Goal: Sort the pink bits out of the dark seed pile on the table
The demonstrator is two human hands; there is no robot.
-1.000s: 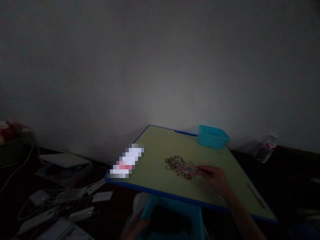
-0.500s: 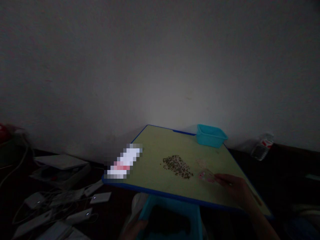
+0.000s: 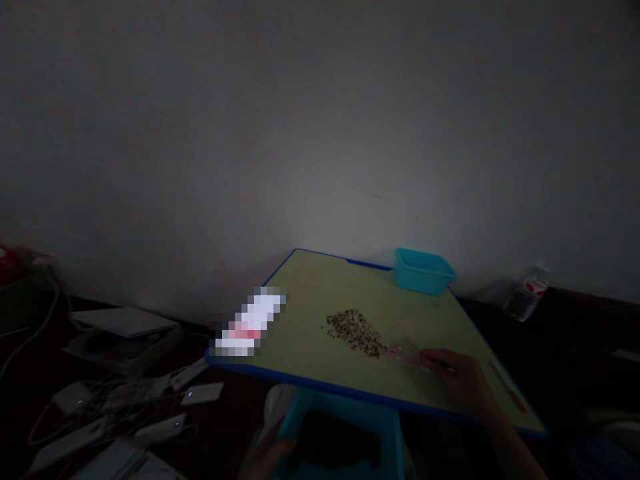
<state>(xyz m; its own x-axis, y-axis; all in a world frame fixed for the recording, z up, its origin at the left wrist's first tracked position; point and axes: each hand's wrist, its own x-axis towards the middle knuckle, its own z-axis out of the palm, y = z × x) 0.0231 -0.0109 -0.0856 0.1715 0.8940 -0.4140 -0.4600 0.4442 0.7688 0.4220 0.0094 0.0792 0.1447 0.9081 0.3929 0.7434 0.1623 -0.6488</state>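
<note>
R hand (image 3: 463,381) nearer pile (image 3: 354,332), fingers clamping packet (image 3: 406,354) over tabletop (image 3: 320,287) (dim rm (image 3: 320,147)); L hand (image 3: 267,457) fingers unclear.

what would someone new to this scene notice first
Probably the bright pixelated patch at the left of the pale yellow tabletop, glaring in a dim room. Next comes the speckled pile of small dark and pale bits mid-table, with the right hand holding a clear, pink-patterned piece beside it. A turquoise basket also stands out at the far right corner.
</note>
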